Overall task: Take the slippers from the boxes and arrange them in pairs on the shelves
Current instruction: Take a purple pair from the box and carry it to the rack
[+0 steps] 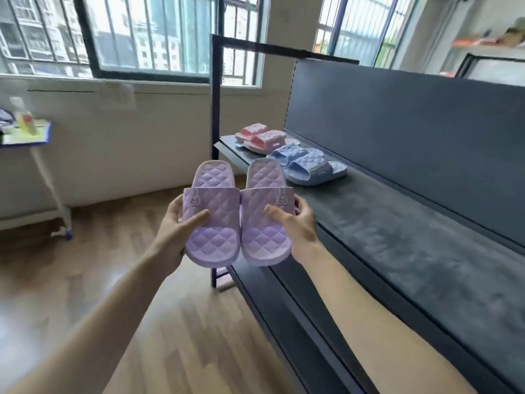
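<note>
Placement step in hand: the left hand (173,226) and right hand (298,223) each grip one purple slipper (211,211), (265,214) short of the shelf (397,223), whose bare stretch beside the blue pair (308,166) seems the next spot.

You've got 1 view, a wide-angle head cam looking fwd & down from your head, close on the purple slippers (218,234) at centre, w/ the shelf (397,223) running off right & windows (156,38) up top.

Two purple slippers (211,223), two blue slippers (309,167), two pink slippers (264,139), two hands (173,226) and one shelf (397,223).
</note>
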